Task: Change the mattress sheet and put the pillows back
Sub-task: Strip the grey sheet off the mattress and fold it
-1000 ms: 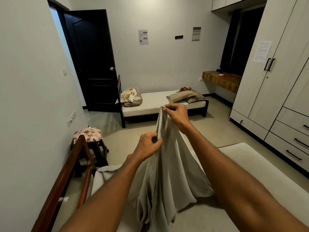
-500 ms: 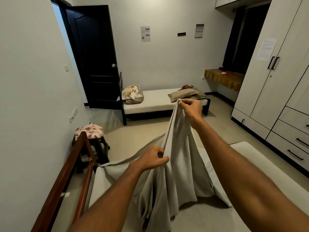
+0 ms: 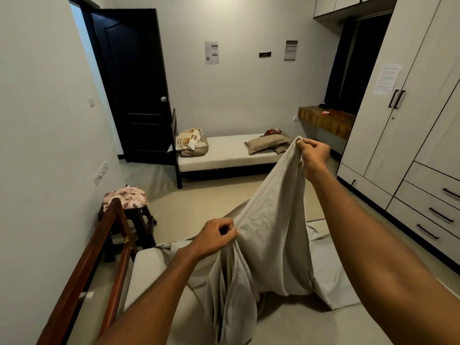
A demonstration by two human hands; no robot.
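From the head camera, the grey bed sheet [image 3: 271,232] hangs between two grips above the mattress [image 3: 154,267], its lower folds bunched below them. To spread it well, the hands should probably draw apart along one edge until it runs taut. The right hand [image 3: 315,155], arm outstretched and raised, pinches a corner; the left hand [image 3: 216,236], lower and nearer, pinches the fabric's edge.
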